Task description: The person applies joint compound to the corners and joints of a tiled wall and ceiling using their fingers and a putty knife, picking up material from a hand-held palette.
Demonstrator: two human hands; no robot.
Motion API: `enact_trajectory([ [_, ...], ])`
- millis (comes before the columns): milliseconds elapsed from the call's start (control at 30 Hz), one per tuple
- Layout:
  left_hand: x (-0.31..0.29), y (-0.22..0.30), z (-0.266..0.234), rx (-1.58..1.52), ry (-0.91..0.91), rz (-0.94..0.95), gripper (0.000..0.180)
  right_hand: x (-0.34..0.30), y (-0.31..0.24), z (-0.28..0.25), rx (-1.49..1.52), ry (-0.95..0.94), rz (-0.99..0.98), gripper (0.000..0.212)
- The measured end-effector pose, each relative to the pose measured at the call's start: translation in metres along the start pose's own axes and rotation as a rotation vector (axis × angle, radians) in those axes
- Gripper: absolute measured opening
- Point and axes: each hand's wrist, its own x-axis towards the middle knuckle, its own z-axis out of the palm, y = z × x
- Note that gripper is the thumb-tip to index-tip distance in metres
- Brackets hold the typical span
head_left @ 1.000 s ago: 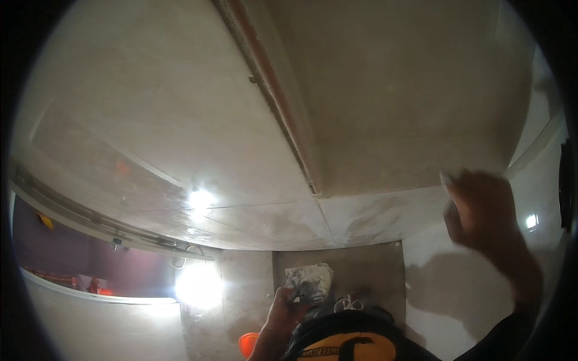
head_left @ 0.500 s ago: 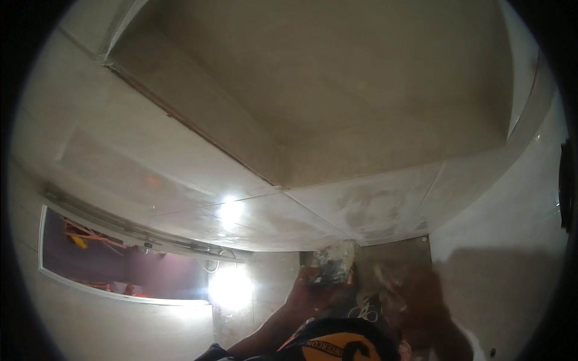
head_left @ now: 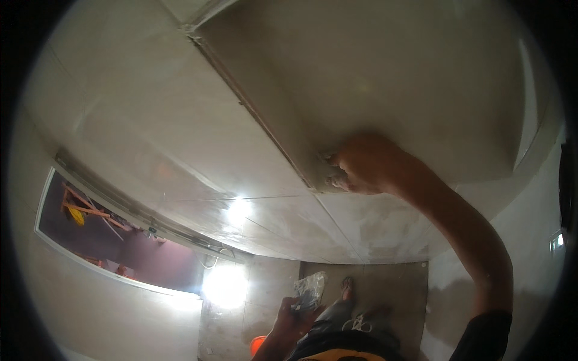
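My right hand (head_left: 364, 163) reaches up to the lower left corner of a grey-beige recess (head_left: 385, 78) in the tiled wall. Its fingers are bent together, with whitish smears on the tips, close to the recess's lower edge. Whether they pinch anything is too dim to tell. A brownish joint line (head_left: 250, 109) runs along the recess's left edge toward these fingers. Down near my waist, my left hand (head_left: 293, 319) grips a crumpled, partly see-through plastic bag (head_left: 310, 287) with pale stuff on it.
A bright lamp (head_left: 225, 287) glares at lower left beside a white-framed opening (head_left: 114, 293) onto a purple space. An orange object (head_left: 257, 345) stands by my left forearm. My foot (head_left: 347, 287) shows on the brown floor (head_left: 403, 301). A white wall (head_left: 457, 337) rises at right.
My right hand has risen from near the bag at my waist to the recess's lower left corner. My left hand, still holding the bag, is slightly lower. The view has shifted.
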Motion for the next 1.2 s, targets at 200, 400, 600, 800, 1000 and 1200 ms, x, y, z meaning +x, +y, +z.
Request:
enact_trajectory([
  [200, 0.009, -0.004, -0.007, -0.618, -0.34, -0.235, 0.048, -0.018, 0.012, -0.009, 0.348, -0.036, -0.2, 0.035],
  [400, 0.029, -0.018, -0.029, -0.48, -0.124, -0.277, 0.045, -0.114, -0.027, 0.029, 1.042, -0.129, -0.325, 0.044],
  [600, 0.033, -0.017, 0.023, -0.376, -0.311, -0.006, 0.042, -0.159, -0.077, 0.14, 0.865, -0.047, 0.02, 0.065],
  [800, 0.071, -0.025, -0.041, -0.292, -0.345, -0.053, 0.033, -0.182, -0.083, 0.208, 0.563, 0.195, -0.094, 0.065],
  [1000, 0.035, 0.022, 0.006, -0.493, -0.008, -0.052, 0.028, -0.112, -0.062, 0.076, 1.899, 0.333, 0.068, 0.063],
  [1200, -0.001, 0.034, 0.0, 1.086, 0.136, 0.657, 0.054, -0.002, -0.054, -0.063, 2.151, 0.247, -0.94, 0.03],
])
